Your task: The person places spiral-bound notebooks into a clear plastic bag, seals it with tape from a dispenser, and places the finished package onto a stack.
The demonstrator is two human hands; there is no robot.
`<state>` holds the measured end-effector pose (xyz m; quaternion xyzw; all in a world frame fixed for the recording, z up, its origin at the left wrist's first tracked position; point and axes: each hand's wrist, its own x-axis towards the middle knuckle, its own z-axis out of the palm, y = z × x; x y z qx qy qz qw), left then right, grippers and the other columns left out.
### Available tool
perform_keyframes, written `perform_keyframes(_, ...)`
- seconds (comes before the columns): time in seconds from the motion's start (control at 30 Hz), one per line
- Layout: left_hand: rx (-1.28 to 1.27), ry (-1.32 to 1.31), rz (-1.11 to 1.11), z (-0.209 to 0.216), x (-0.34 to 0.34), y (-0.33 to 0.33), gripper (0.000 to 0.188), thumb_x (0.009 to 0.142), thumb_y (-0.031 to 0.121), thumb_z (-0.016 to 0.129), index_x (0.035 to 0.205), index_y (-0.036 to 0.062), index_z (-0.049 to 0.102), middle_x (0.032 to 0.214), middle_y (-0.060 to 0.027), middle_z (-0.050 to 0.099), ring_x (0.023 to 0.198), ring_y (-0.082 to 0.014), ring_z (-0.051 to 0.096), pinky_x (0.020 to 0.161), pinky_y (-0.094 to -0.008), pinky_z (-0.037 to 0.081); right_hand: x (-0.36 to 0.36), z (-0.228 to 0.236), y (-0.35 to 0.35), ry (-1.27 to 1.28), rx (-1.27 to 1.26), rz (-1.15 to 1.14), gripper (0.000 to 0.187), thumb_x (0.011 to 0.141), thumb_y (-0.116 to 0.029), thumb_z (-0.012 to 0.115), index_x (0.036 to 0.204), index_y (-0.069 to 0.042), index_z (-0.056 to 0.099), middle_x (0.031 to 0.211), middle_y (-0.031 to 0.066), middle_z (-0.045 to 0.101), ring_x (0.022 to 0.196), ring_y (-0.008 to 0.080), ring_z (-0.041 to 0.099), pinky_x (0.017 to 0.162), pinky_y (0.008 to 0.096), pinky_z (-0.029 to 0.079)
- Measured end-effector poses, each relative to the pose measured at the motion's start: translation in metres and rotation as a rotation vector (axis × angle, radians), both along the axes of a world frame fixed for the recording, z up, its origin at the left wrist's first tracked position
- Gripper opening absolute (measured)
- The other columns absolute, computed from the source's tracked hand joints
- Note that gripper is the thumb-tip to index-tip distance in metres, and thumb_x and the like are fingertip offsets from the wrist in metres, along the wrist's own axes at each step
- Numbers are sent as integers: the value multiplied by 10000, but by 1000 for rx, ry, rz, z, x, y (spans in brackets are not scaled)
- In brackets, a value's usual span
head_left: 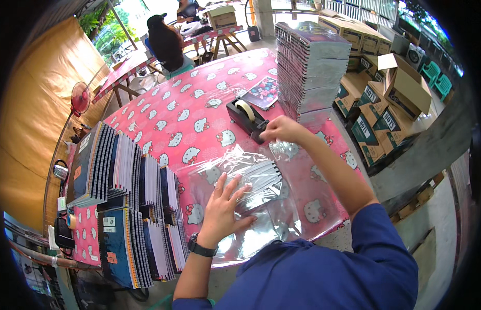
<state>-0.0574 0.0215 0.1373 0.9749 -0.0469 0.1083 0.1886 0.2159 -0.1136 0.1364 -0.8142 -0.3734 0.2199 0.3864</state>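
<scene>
My left hand (226, 212) is open, its fingers spread flat over a clear plastic wrap (261, 227). Under the shiny film, beside the fingers, lies a spiral-bound notebook stack (258, 181), its white page edges toward the right hand's side. My right hand (282, 129) is closed in a pinch at the cutter end of a black tape dispenser (245, 120); what the fingers hold is too small to make out. A pale tape roll (244, 109) sits in the dispenser. Behind it lies a flower-patterned notebook (264, 92).
Tall wrapped notebook stacks (315, 72) stand at the far right of the pink patterned table (199, 124). Rows of spiral notebooks (129, 206) fill the left side. Cardboard boxes (377, 119) are piled right, beyond the table edge. A person (167, 44) sits in the background.
</scene>
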Motion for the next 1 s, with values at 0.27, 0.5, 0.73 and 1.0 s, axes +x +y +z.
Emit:
perform_keyframes(0.27, 144, 7, -113, 7, 8, 0, 843, 532, 446, 783, 1298, 308, 457, 1423, -86, 311, 1318, -401, 204, 988, -511, 351, -84, 56, 15, -143, -390, 352, 411, 713, -421, 695, 716, -10, 671, 684, 101, 649, 665, 189, 638, 584, 311, 485)
perform_keyframes(0.5, 15, -130, -1, -13, 4, 8, 646, 609, 344, 773, 1205, 220, 558, 1355, -75, 424, 1306, -350, 277, 1016, -578, 235, -67, 53, -43, -662, -648, 118, 574, 577, -612, 703, 774, -73, 699, 786, 100, 662, 797, 261, 642, 689, 363, 503)
perform_keyframes(0.73, -319, -318, 139, -21, 21, -6, 206, 707, 215, 734, 906, 173, 704, 1089, -2, 636, 1198, -234, 456, 1032, -620, 54, -128, 21, -29, -356, 509, 211, 197, 692, -212, 750, 811, -70, 682, 852, 57, 607, 883, 204, 545, 791, 336, 441)
perform_keyframes(1.0, -916, -413, 184, 5, 47, 34, 233, 753, 208, 715, 929, 58, 692, 987, -107, 658, 1101, -211, 524, 947, -320, 383, -29, -33, -7, 269, 11, -81, 406, 827, -390, 633, 765, 10, 663, 686, 21, 573, 698, 116, 548, 646, 286, 437)
